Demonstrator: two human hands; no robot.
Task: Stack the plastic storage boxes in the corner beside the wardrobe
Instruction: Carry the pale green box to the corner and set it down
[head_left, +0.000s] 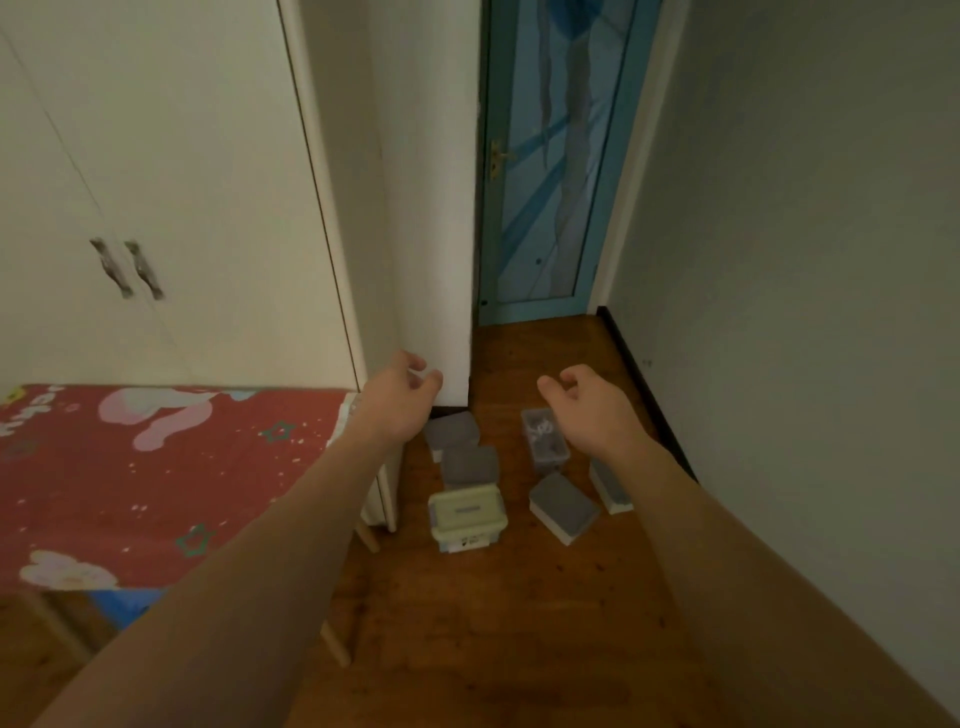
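Observation:
Several plastic storage boxes lie scattered on the wooden floor beside the white wardrobe. A cream box with a latched lid is nearest. Two grey-lidded boxes sit behind it by the wardrobe's corner. To the right are a clear box with contents, a grey-lidded box and another box on its side near the wall. My left hand and my right hand are stretched out above the boxes, fingers loosely curled, holding nothing.
A bed with a red patterned cover fills the left. A blue glass-panelled door stands at the far end of the narrow passage. A grey wall with dark skirting runs along the right.

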